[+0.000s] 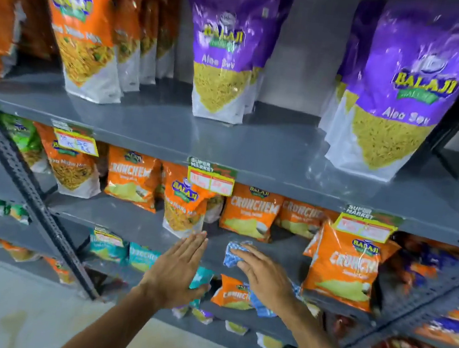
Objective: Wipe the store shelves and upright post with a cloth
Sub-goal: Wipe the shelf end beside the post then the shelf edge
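Your blue-and-white checked cloth [232, 253] lies on the bare front strip of the second grey shelf [135, 224], pressed flat under your right hand [263, 276]; the fingers [244, 255] are stretched out and lie together on top of the cloth rather than curled round it, and more of the cloth shows below your wrist. Your left hand [174, 268] is open and flat too, holding nothing, its fingertips reaching the shelf edge just beside an orange Balaji mix pouch [185, 206]. Orange Crunchem packets stand behind the cloth, and one large Crunchem packet [344, 266] stands near it to the right at the shelf front. Yellow price tags [211, 176] hang from the edge of the top shelf [268, 155], which carries purple Aloo Sev pouches [223, 57] and orange pouches. The perforated upright post [27, 186] slants down at the left, well apart from both hands.
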Demonstrator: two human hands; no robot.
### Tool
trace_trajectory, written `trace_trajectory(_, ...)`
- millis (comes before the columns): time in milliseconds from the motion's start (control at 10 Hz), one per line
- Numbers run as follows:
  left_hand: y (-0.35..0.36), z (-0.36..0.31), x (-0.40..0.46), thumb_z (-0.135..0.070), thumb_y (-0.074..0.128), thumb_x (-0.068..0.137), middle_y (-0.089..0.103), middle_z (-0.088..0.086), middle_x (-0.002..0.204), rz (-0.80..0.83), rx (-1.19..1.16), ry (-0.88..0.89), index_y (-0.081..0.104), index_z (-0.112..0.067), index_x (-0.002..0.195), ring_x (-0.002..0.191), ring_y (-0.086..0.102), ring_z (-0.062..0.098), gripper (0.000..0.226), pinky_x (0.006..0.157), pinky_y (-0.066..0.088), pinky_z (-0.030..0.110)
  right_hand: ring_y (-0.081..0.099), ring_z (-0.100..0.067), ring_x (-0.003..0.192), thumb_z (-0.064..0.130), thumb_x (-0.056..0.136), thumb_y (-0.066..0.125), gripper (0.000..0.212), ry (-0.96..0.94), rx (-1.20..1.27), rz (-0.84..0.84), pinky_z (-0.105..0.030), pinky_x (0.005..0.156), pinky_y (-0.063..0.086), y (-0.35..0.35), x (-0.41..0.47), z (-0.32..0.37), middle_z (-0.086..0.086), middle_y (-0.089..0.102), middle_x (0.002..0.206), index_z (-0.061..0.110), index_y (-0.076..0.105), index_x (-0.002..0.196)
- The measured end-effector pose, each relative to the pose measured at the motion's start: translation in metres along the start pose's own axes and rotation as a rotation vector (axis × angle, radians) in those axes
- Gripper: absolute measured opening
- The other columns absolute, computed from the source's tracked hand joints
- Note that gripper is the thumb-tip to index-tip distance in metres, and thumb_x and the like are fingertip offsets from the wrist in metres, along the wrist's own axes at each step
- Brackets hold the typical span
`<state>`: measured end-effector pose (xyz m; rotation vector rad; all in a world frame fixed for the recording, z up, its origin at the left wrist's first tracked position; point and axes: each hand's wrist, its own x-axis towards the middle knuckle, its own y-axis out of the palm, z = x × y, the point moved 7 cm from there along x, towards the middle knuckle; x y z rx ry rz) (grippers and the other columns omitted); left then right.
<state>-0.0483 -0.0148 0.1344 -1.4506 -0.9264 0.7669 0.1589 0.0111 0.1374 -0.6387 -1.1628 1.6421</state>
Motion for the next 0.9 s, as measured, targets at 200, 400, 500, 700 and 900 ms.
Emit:
trace_trajectory(200,0.088,0.002,0.037,-0.066,0.051,0.082,0.055,0.030,0.149,0.129,-0.031,0.004,0.056,0.011,0.139,0.135,0.057,0.045,0.096,0.111,0.049,0.051,0.049,-0.017,0.139,0.035,0.106,0.048,0.036,0.057,-0.004,0.053,-0.042,0.094,0.053,0.056,0.009,-0.066,0.015,0.044,0.156,0.043,0.052,0.141)
trace_trajectory(400,0.147,0.015,0.085,-0.073,0.044,0.086,0.040,0.031,0.160,0.142,-0.060,-0.023,0.040,0.011,0.151,0.148,0.041,0.048,0.107,0.121,0.036,0.061,0.046,-0.021,0.142,0.027,0.103,0.056,0.034,-0.060,-0.060,0.030,-0.042,0.102,0.053,0.096,0.047,-0.106,0.004,0.051,0.153,0.032,0.061,0.136)
trace_trajectory(500,0.157,0.018,0.100,-0.079,0.036,0.086,0.025,0.027,0.168,0.121,-0.032,-0.045,0.027,0.008,0.158,0.156,0.025,0.043,0.113,0.128,0.021,0.056,0.040,-0.026,0.147,0.022,0.100,0.062,0.037,-0.160,-0.096,0.042,-0.044,0.113,0.044,0.109,0.063,-0.114,-0.006,0.050,0.154,0.025,0.061,0.137)
trace_trajectory(700,0.170,0.019,0.106,-0.087,0.019,0.085,0.011,0.023,0.173,0.163,0.030,-0.057,0.014,0.004,0.162,0.160,0.014,0.040,0.119,0.131,0.010,0.052,0.031,-0.027,0.151,0.034,0.103,0.055,0.043,-0.211,-0.153,0.060,-0.046,0.120,0.034,0.116,0.068,-0.114,-0.008,0.042,0.159,0.021,0.054,0.144)
trace_trajectory(900,0.145,0.014,0.107,-0.090,0.007,0.084,-0.003,0.020,0.174,0.172,-0.021,-0.095,0.002,0.000,0.164,0.162,0.000,0.033,0.121,0.132,0.003,0.048,0.020,-0.024,0.155,0.045,0.105,0.045,0.052,-0.224,-0.179,0.147,-0.046,0.124,0.026,0.098,0.064,-0.103,-0.006,0.031,0.165,0.022,0.042,0.152)
